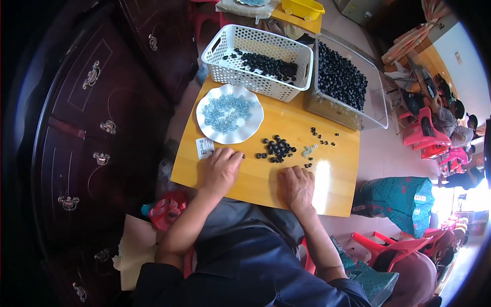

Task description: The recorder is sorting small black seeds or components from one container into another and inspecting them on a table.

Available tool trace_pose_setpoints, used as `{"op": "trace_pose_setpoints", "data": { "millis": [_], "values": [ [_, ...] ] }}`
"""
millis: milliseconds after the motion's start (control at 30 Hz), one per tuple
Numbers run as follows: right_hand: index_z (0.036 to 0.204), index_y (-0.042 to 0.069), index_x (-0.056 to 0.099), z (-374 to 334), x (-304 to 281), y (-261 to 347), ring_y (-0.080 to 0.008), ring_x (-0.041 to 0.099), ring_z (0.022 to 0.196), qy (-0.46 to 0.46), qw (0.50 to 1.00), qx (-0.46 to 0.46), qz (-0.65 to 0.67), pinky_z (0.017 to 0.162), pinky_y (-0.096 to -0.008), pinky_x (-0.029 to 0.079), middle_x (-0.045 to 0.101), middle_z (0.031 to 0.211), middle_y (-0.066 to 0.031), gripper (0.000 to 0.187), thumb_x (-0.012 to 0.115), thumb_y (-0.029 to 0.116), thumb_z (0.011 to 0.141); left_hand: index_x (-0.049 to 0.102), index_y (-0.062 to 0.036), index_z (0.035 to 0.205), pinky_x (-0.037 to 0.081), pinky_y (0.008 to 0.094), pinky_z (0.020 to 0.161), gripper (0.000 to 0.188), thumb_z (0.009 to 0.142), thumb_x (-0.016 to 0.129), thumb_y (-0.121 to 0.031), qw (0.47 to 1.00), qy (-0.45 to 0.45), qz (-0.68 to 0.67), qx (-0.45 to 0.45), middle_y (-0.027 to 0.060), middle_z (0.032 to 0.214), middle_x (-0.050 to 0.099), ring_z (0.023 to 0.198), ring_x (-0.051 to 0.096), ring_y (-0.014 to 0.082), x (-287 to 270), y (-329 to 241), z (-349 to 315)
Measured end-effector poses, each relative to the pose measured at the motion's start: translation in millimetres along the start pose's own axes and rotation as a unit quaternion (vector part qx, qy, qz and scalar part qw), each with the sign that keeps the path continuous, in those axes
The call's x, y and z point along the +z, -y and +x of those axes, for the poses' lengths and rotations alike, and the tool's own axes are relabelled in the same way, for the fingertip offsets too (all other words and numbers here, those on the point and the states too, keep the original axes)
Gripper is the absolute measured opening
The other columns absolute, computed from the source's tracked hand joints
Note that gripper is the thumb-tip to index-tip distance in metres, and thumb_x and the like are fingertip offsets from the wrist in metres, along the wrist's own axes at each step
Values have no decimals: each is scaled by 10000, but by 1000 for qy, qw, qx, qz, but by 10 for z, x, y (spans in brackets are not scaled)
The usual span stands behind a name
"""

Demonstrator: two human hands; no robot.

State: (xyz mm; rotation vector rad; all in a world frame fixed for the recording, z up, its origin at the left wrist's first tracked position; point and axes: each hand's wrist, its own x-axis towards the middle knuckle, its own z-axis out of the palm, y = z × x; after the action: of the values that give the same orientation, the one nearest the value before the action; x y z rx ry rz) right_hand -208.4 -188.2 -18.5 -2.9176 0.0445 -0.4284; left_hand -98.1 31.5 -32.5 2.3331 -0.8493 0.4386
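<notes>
While both hands rest flat on the wooden table [255,184], left hand [221,169] loosely curled, right hand [296,187] spread, black rings [276,149] lie at 11 o'clock of the right.

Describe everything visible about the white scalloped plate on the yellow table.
The white plate is round with a wavy, scalloped rim and looks like glossy plastic or ceramic. It lies flat near the far left corner of the yellow wooden table, holding a spread heap of small pale blue translucent pieces. The white perforated basket sits just behind it, and a small white card lies at its near edge. Neither hand touches it.
</notes>
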Motion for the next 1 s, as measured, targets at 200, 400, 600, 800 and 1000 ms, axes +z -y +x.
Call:
{"op": "trace_pose_setpoints", "data": {
  "millis": [200,400,600,800,1000],
  "values": [
    [939,123,652,125,-22,-115,-292,603,833,-18,1000,5,-5,768,-428,433,606,863,-77,85,664,150,860,681,-58,876,507,403,727,41,841,690,-77,1000,12,-26,13,71,838,609,841,614,287,203,-206,202],
    [1030,110,671,104,-73,-172,-294,615,864,-55,998,29,18,792,-423,446,647,926,-81,179,668,116,851,701,-22,962,500,397,776,114,857,663,-45,998,22,-57,28,90,884,616,877,606,296,235,-213,278],
    [1005,84,671,-156,-162,-203,-300,617,851,-107,991,54,53,783,-408,463,647,911,-91,169,675,71,837,690,-17,1062,497,394,789,221,848,684,-72,998,49,-40,20,83,927,618,907,605,287,91,-308,288],
    [992,68,668,-417,-116,-214,-298,616,766,-124,981,106,103,688,-394,476,619,805,-92,179,705,58,818,698,-53,1021,502,392,771,199,828,707,-101,995,80,-37,35,68,901,609,887,603,274,189,-406,279],
    [963,69,665,-360,-45,-257,-314,617,744,-132,978,119,109,674,-409,481,615,784,-109,150,718,72,823,704,-66,983,503,390,748,178,811,730,-103,995,74,-50,48,55,865,607,851,607,264,271,-509,238]
  ]
}}
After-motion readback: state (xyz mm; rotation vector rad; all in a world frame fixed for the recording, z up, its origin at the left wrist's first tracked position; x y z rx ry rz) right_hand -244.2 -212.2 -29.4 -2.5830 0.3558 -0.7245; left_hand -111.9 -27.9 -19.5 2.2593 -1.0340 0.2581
